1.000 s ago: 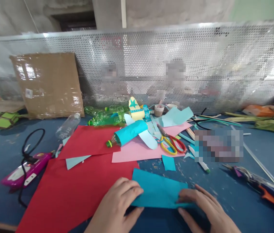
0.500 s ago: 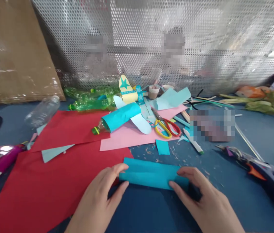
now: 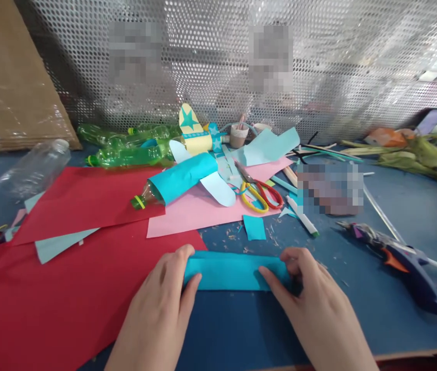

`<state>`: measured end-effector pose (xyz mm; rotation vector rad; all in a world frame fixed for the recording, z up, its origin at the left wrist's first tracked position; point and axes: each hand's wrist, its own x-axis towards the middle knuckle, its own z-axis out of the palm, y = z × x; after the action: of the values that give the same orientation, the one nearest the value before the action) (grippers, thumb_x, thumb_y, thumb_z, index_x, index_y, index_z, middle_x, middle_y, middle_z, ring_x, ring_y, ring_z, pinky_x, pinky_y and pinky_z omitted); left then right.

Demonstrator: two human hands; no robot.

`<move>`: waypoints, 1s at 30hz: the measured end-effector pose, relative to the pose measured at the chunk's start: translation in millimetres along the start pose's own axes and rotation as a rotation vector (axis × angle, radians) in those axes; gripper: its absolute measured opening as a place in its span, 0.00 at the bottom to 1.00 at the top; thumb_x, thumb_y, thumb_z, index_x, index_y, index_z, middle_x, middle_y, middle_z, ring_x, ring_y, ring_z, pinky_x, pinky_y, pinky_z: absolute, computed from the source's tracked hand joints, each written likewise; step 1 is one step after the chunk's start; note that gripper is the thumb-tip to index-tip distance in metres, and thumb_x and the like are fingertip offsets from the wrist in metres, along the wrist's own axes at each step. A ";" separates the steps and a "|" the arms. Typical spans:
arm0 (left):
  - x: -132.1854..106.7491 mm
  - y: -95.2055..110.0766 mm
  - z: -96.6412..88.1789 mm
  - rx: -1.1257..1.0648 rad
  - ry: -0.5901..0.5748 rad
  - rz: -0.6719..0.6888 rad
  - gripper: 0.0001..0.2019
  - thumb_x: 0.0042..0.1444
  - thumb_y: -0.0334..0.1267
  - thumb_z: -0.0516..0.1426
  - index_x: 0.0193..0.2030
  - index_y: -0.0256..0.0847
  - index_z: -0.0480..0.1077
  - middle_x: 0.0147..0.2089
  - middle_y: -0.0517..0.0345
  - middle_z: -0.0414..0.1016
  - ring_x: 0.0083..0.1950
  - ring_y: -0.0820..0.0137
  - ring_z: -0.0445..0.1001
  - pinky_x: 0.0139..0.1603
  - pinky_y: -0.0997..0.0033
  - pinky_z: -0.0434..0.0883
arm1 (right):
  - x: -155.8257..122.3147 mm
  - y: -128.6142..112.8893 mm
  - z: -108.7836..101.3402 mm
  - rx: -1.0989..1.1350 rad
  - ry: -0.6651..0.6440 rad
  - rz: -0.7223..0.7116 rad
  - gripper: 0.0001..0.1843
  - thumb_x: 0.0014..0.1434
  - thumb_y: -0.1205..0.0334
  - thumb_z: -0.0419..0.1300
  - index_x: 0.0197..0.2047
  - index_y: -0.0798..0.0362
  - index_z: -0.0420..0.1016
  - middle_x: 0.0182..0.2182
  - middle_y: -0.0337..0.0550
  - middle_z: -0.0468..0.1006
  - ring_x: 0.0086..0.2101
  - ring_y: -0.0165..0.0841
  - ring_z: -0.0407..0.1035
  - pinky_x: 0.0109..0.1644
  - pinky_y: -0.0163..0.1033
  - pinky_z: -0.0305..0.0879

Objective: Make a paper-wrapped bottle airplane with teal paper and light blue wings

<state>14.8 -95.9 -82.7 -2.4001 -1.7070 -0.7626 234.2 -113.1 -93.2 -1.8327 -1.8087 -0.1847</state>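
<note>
Between my hands is a folded strip of blue paper [image 3: 230, 272], lying lengthwise from left to right just over the blue table. My left hand [image 3: 164, 293] pinches its left end, thumb in front and fingers behind. At the right end my right hand [image 3: 307, 288] grips it the same way, with the fingertips partly hidden behind the paper. Beyond the strip lies a small blue paper square [image 3: 254, 228]. A plastic bottle wrapped in blue paper [image 3: 183, 178], with pale blue wings, rests on red and pink sheets.
Red paper [image 3: 67, 293] covers the left side. Scissors [image 3: 259, 196], a white marker [image 3: 302, 216] and a glue gun [image 3: 400, 268] lie to the right. Green bottles [image 3: 133, 154] and a clear bottle [image 3: 35, 167] are farther back, before a perforated metal panel [image 3: 211, 56].
The blue strip has been folded narrower and tilted up, its ends gripped more closely by both hands. The camera view has shifted slightly.
</note>
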 end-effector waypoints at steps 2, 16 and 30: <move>2.8 2.9 0.5 0.049 0.045 0.041 0.11 0.67 0.41 0.42 0.49 0.42 0.61 0.38 0.50 0.78 0.34 0.61 0.80 0.26 0.66 0.77 | 0.5 0.3 1.8 -0.002 0.013 0.005 0.18 0.65 0.41 0.45 0.36 0.47 0.59 0.21 0.34 0.65 0.22 0.34 0.66 0.24 0.35 0.63; 4.2 0.4 2.0 0.020 -0.013 0.087 0.08 0.68 0.39 0.45 0.43 0.42 0.63 0.34 0.56 0.71 0.32 0.66 0.76 0.26 0.70 0.72 | 2.5 2.2 5.7 0.016 -0.049 0.045 0.19 0.65 0.42 0.47 0.31 0.48 0.59 0.20 0.33 0.66 0.22 0.32 0.64 0.27 0.37 0.61; 0.4 -3.3 5.3 0.046 -0.053 0.073 0.12 0.68 0.41 0.44 0.44 0.42 0.67 0.37 0.55 0.72 0.34 0.67 0.75 0.26 0.73 0.70 | 4.5 6.6 -5.0 0.063 -0.042 -0.054 0.12 0.67 0.54 0.48 0.35 0.48 0.67 0.28 0.39 0.74 0.28 0.33 0.71 0.31 0.37 0.67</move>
<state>13.7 -92.4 -87.7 -2.4579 -1.6263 -0.6485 242.3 -111.2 -88.8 -1.7573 -1.8731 -0.1087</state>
